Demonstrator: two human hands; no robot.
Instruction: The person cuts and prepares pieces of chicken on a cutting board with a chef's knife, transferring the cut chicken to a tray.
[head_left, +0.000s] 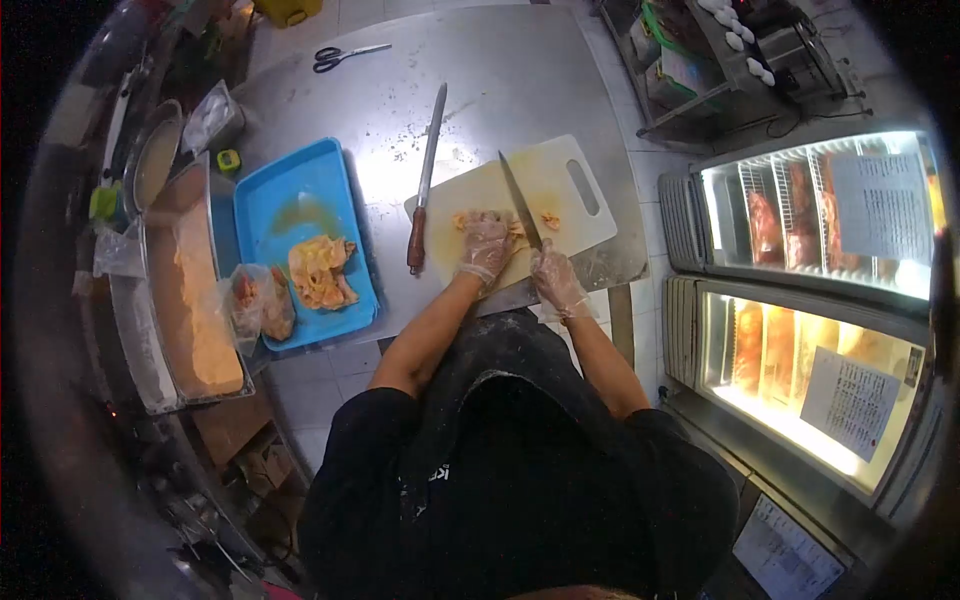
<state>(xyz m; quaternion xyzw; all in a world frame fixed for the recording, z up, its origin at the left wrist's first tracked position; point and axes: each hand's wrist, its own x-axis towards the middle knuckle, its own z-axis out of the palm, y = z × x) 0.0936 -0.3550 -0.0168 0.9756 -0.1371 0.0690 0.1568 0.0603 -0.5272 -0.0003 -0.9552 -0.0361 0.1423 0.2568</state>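
Note:
My right hand (557,283), in a clear plastic glove, grips the handle of a long kitchen knife (518,197). Its blade points away from me over a white cutting board (548,165). Beside the blade, my gloved left hand (487,245) is closed over pale yellow-orange chicken meat (518,240), which it partly hides. A small scrap of meat (550,220) lies just right of the knife. Against the board's left edge rests a sharpening steel (433,140) with a wooden handle.
Left on the steel table (500,60) is a blue tray (285,170) holding chicken pieces (322,272) and a plastic bag (258,300). Scissors (348,57) lie at the far side. A metal bin of orange-tinted flour (200,290) stands further left. Lit glass-front cabinets (800,385) are on the right.

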